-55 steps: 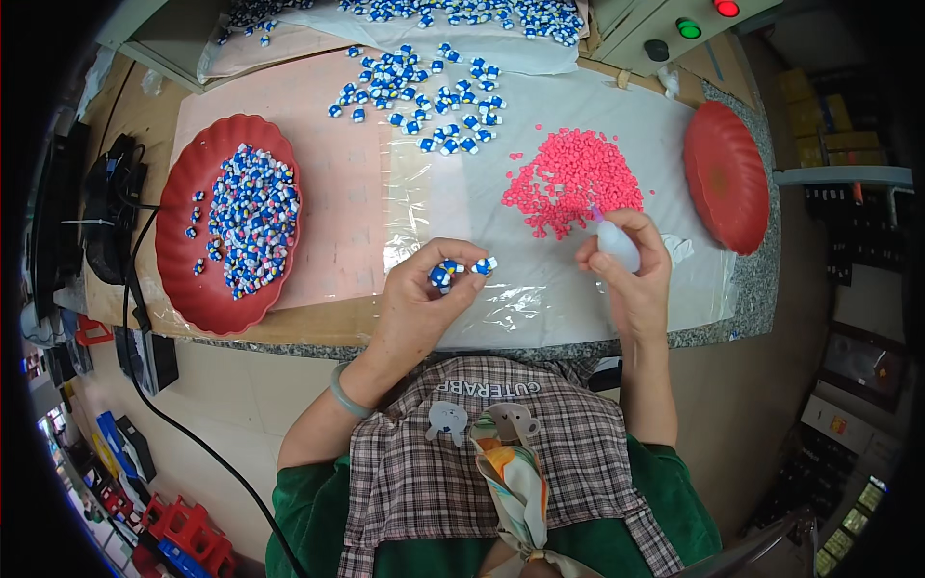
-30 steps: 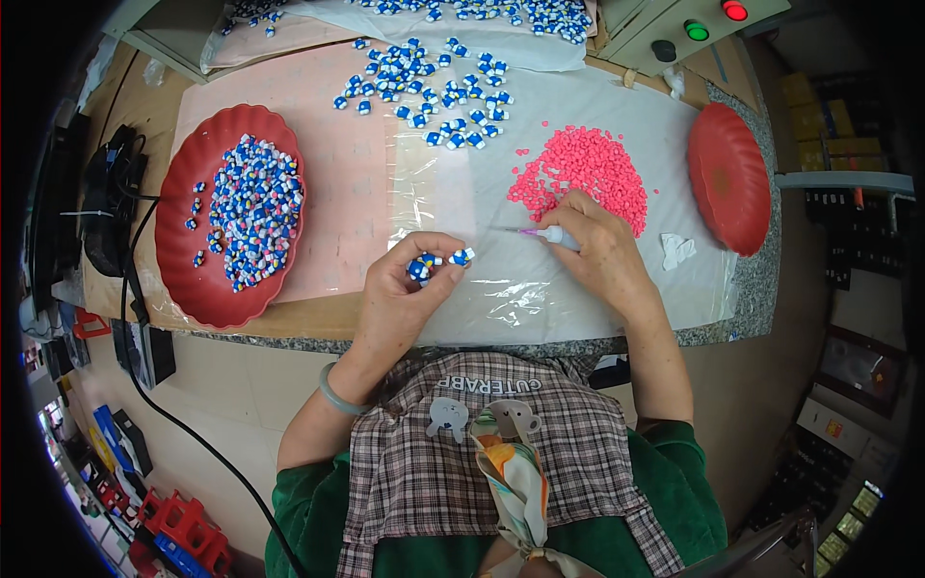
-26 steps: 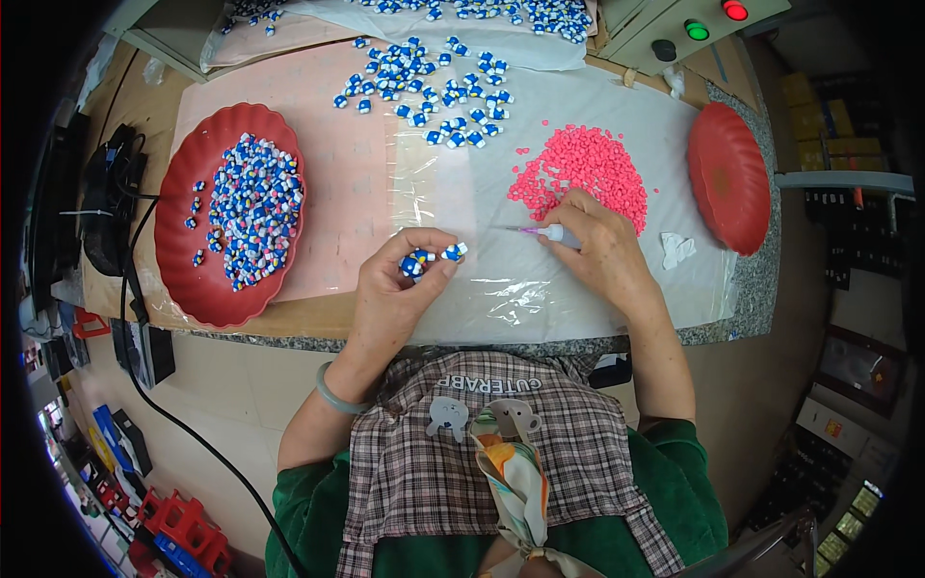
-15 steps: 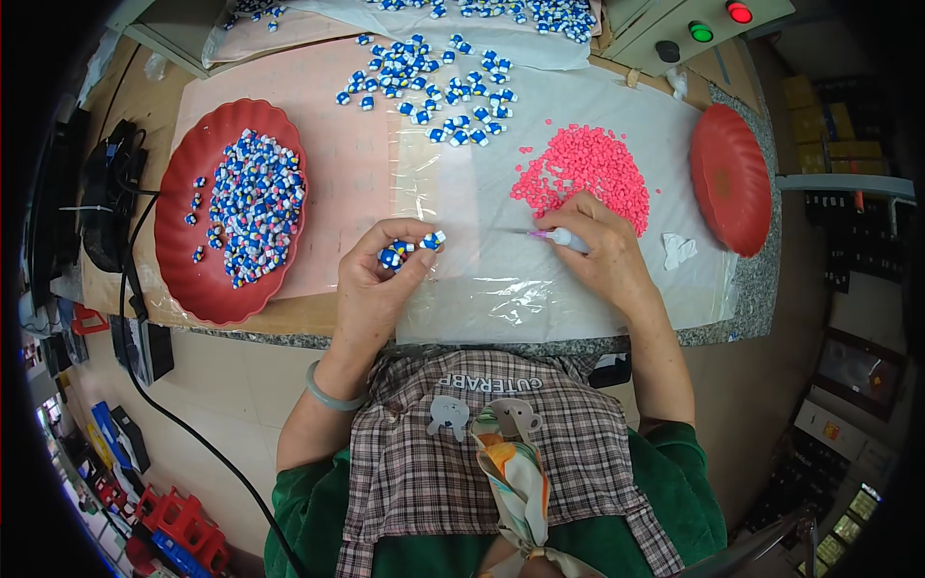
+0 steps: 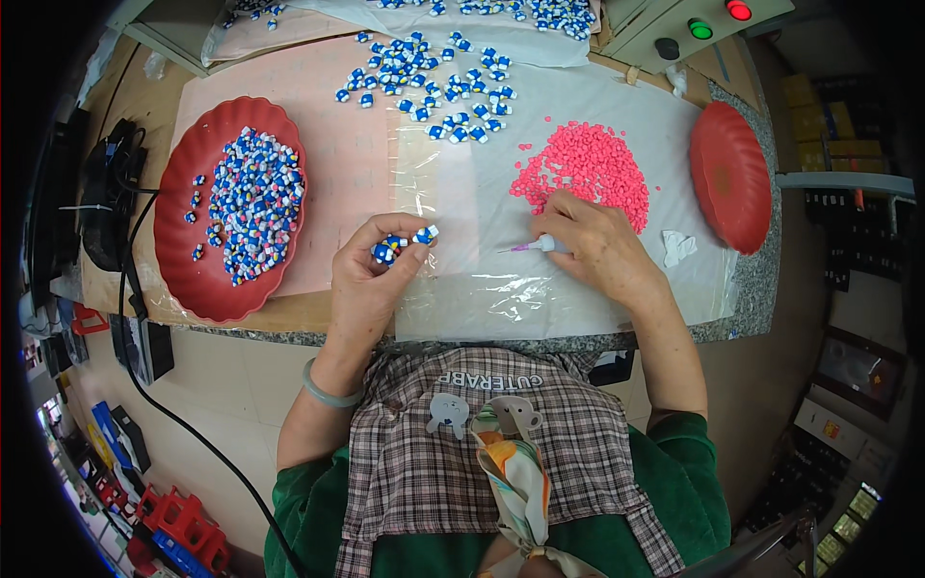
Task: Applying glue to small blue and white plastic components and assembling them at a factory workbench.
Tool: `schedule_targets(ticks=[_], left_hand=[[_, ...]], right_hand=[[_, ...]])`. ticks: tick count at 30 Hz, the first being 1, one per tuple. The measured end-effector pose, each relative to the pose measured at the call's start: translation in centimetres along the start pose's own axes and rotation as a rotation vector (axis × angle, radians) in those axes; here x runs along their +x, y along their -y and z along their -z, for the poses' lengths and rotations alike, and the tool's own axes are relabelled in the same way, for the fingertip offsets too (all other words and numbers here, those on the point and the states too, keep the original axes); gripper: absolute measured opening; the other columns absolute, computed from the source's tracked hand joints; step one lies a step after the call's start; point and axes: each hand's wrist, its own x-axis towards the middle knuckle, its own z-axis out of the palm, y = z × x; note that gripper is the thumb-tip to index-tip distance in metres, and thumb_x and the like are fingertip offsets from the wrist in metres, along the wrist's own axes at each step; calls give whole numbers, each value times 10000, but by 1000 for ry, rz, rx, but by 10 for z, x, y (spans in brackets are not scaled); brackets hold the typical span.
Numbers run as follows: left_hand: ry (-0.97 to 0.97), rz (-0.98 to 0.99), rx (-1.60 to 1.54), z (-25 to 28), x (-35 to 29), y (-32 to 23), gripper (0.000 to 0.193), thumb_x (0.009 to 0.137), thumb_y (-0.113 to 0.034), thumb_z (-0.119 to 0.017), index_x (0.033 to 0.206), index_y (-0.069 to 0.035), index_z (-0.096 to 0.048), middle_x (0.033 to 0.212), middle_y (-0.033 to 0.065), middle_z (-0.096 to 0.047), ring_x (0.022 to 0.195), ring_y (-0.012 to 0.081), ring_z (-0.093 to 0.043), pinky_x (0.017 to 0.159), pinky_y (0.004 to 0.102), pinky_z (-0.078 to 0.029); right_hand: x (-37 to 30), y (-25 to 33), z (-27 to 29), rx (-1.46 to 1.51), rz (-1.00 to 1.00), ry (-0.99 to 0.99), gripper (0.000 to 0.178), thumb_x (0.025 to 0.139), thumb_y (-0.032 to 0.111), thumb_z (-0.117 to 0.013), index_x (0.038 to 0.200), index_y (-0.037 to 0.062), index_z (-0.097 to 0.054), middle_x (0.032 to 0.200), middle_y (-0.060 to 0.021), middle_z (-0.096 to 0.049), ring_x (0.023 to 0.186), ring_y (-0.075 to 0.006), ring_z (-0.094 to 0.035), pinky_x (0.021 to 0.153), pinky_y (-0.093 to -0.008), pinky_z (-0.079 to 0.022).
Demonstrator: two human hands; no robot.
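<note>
My left hand (image 5: 371, 268) is closed around several small blue-and-white figurines (image 5: 388, 250). One blue-and-white piece (image 5: 425, 234) is pinched out between its thumb and forefinger. My right hand (image 5: 602, 246) grips a slim white glue bottle (image 5: 545, 244) with a purple collar and a fine needle tip, which points left across the table. The fingers of this hand reach to the near edge of a pile of small pink pieces (image 5: 588, 169). Whether a pink piece is between those fingertips is hidden.
To the left, a red scalloped dish (image 5: 173, 260) holds many of the figurines. More loose figurines (image 5: 405, 72) lie at the back. A second red dish (image 5: 729, 183) and crumpled white tissue (image 5: 678, 248) are on the right. A panel with lit buttons (image 5: 700, 31) stands at the back right.
My right hand has shifted slightly, turning over toward the pink pile, and the bottle's needle has dropped lower and nearer me. My left hand has moved a little left with its figurines.
</note>
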Motion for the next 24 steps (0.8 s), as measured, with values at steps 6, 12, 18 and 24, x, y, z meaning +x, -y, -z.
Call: schedule_targets(ticks=[6,12,18,24], left_hand=[[-14,7,-4,2,0,0,204,875,4,-643,1078,-10,-620,963,42,-665,828,37,-578,678,146,-432],[-3,-4,-6,0,0,6,197,879,22,-632,1074,-1,-619,985,53,-660,848,65,-591,740,176,-466],[167,-15,152,-21,-3,10,192,879,33,-631,1069,0,-628,1005,13,-621,866,40,-548,742,185,-457],[237,-126,293,-34,-4,15,189,874,30,-623,1062,11,-628,998,34,-634,877,73,-573,754,213,-474]], right_hand=[[3,4,1,-2,-29,35,279,628,-2,-712,874,66,-599,941,-55,-585,782,-263,-624,669,-376,-512],[-7,-1,-17,511,-63,-166,173,698,-52,-660,816,37,-570,887,-77,-639,788,-187,-626,690,-319,-507],[-8,17,-26,968,-213,-196,160,723,-55,-666,790,45,-561,851,-61,-638,806,-116,-588,737,-271,-477],[-7,31,-29,952,-276,-164,165,757,-45,-681,817,48,-558,842,-43,-632,820,-105,-590,762,-265,-479]])
